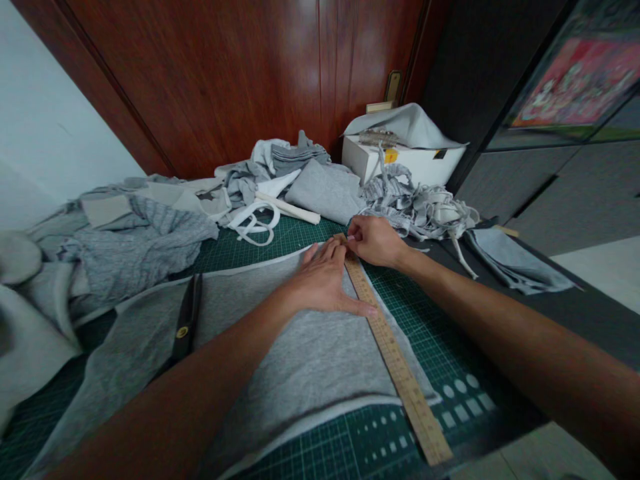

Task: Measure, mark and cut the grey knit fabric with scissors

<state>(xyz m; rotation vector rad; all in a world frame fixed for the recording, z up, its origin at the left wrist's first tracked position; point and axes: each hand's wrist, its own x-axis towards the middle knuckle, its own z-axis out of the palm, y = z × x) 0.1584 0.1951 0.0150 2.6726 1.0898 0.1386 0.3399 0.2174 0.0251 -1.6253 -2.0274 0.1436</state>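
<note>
A grey knit fabric piece with pale edges lies flat on the green cutting mat. Along its right side runs a wooden ruler, slanting from the far edge towards me. My left hand is spread flat, pressing fabric and ruler; its thumb and fingertips touch the ruler. At the ruler's far end, the fingers of my right hand are pinched around a small pink piece that looks like tailor's chalk. Black scissors rest on the fabric at left, partly hidden behind my left forearm.
Heaped grey fabric covers the table's left and back. A white box with cloth on top stands at the back right, tangled fabric strips before it. Folded grey cloth lies at right. Behind is a wooden door.
</note>
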